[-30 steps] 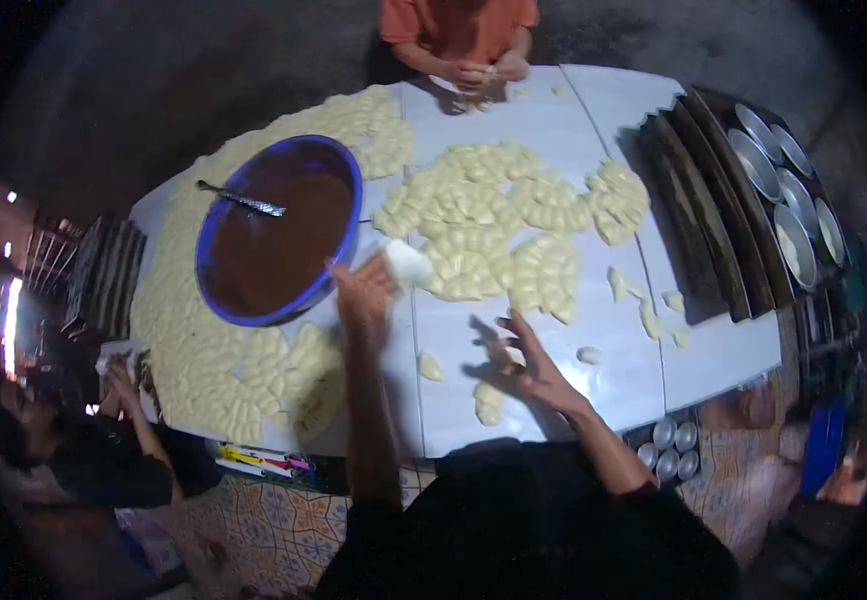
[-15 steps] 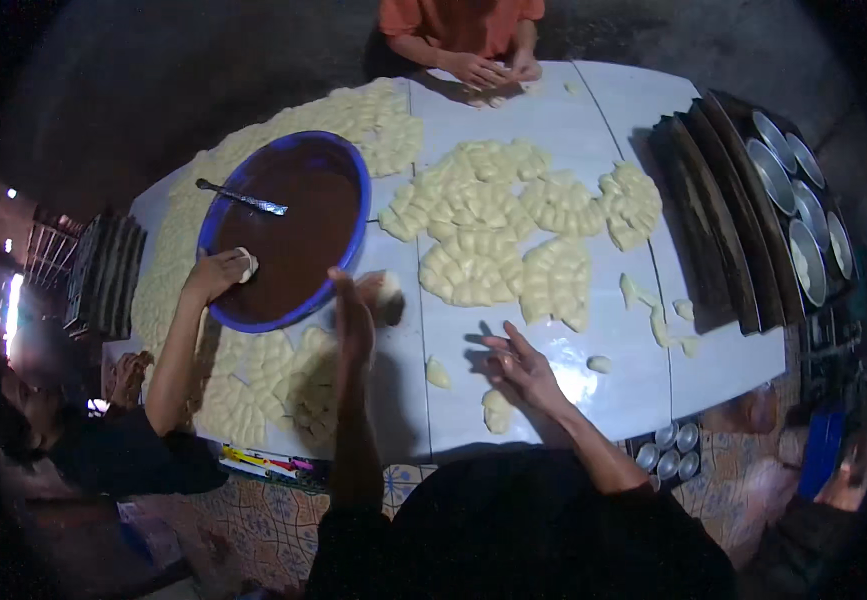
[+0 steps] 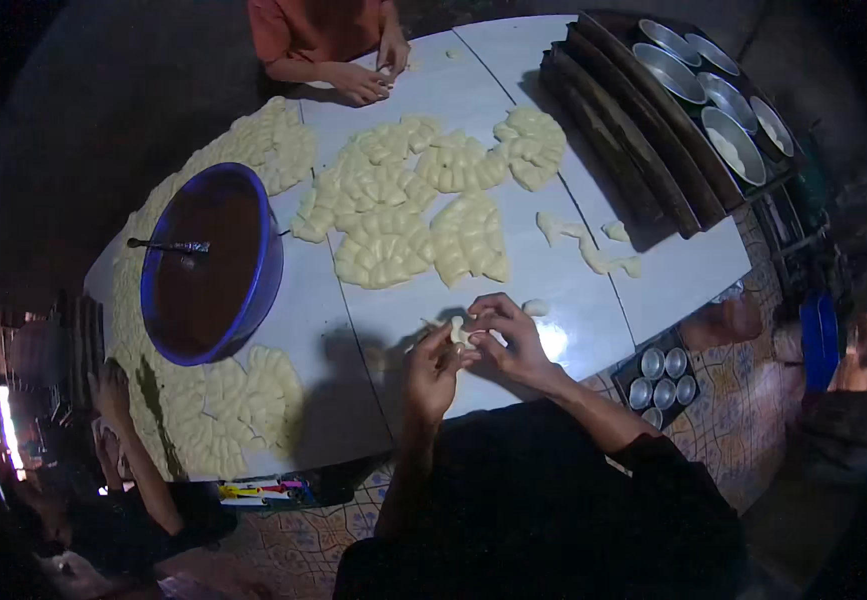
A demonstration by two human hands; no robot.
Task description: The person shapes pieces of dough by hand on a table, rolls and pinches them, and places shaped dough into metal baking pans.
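Observation:
My left hand [image 3: 433, 372] and my right hand [image 3: 515, 342] meet above the near edge of the white table [image 3: 328, 405]. Between their fingertips is a small pale dough piece [image 3: 461, 335], held by both hands and partly covered by the fingers. Just beyond them lie joined clusters of pale dough pieces [image 3: 383, 258] and, close to my right hand, a loose dough lump [image 3: 534, 307]. Thin dough strips [image 3: 593, 250] lie farther right.
To the left stands a blue basin [image 3: 271, 275] of brown filling with a spoon [image 3: 168, 245] across it. Dark trays [image 3: 623, 130] and round metal tins [image 3: 733, 145] are at far right. One person's hands [image 3: 368, 80] work opposite; another person's arm [image 3: 143, 460] is at left.
The view has shifted. My hands, apart before, have come together on a dough piece. The left-hand person's hand has left the basin.

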